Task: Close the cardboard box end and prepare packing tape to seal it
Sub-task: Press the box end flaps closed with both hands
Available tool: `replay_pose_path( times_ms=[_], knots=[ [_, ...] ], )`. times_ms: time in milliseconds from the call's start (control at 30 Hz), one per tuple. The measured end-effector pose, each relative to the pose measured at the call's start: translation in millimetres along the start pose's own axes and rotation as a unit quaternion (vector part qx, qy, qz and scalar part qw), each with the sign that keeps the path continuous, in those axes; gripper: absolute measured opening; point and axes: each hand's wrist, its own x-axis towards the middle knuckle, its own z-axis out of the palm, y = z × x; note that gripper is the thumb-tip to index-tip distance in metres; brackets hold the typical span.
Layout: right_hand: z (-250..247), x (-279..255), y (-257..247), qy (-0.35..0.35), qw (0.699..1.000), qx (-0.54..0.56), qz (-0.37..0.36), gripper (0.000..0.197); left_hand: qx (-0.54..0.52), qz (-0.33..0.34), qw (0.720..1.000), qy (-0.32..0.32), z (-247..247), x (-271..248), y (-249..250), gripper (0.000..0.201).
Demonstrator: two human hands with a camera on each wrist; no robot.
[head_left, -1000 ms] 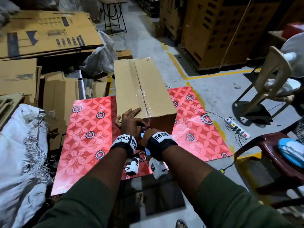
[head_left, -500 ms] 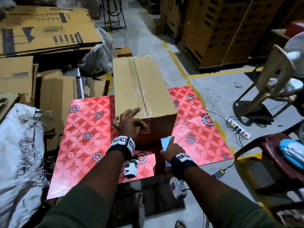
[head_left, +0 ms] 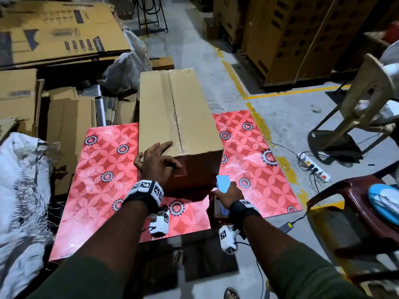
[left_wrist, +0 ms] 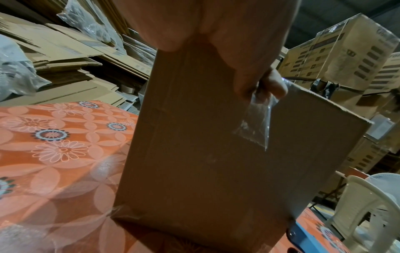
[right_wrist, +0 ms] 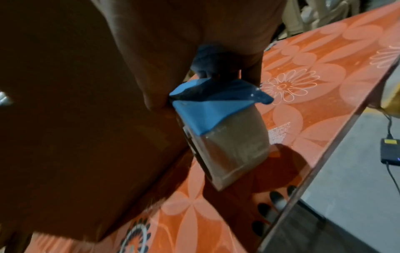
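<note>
A long cardboard box [head_left: 179,117] lies on the red floral table [head_left: 103,169], its top seam taped. My left hand [head_left: 159,162] rests at the top edge of the near end, index finger on top. In the left wrist view, thumb and a finger pinch a short clear tape tail [left_wrist: 255,123] stuck on the end face [left_wrist: 216,171]. My right hand [head_left: 226,190] grips a blue tape dispenser [head_left: 222,183] beside the end's lower right corner. The right wrist view shows the dispenser [right_wrist: 216,116] with its tape roll beside the dark box face [right_wrist: 75,137].
Flattened cartons [head_left: 54,35] and a white sack [head_left: 21,190] crowd the left. On the floor to the right lie a power strip [head_left: 313,169] and an adapter [head_left: 286,225]. A maroon chair [head_left: 356,201], a tilted beige chair [head_left: 356,104] and stacked cartons [head_left: 291,35] stand right.
My right hand drew back from the box's near end and moved right with the blue dispenser. My left hand kept its place at the top edge.
</note>
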Motion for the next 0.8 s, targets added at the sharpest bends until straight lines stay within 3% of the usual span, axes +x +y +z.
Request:
replay_pose_path(
  times_ms=[133, 267, 333, 567, 667, 767, 800],
  knots=[
    [-6.0, 22.0, 23.2, -0.013, 0.996, 0.086, -0.002, 0.063, 0.019, 0.002, 1.000, -0.005, 5.2, 3.5, -4.5, 0.053],
    [-18.8, 40.4, 44.1, -0.025, 0.987, 0.157, 0.011, 0.031, 0.024, -0.002, 1.000, -0.006, 9.1, 5.2, -7.3, 0.050],
    [-23.6, 46.3, 50.1, -0.042, 0.988, 0.146, 0.014, 0.026, 0.023, -0.007, 1.000, -0.005, 7.8, 4.5, -3.1, 0.054],
    [-15.6, 68.7, 64.2, -0.057, 0.998, 0.003, 0.020, 0.051, 0.020, -0.012, 1.000, -0.004, 4.3, 3.2, -0.1, 0.057],
    [-32.0, 39.9, 35.5, 0.045, 0.995, -0.092, 0.004, 0.041, 0.025, 0.008, 1.000, -0.011, 1.9, 2.1, 1.0, 0.039],
    [-41.1, -4.6, -2.5, 0.183, 0.974, -0.075, -0.111, 0.029, 0.021, 0.015, 0.999, -0.024, -0.1, 1.2, 1.1, 0.043],
    [-41.4, -19.5, -15.7, 0.198, 0.965, -0.046, -0.164, 0.025, 0.016, 0.014, 0.999, -0.025, -1.7, 0.5, 1.8, 0.046]
  ],
)
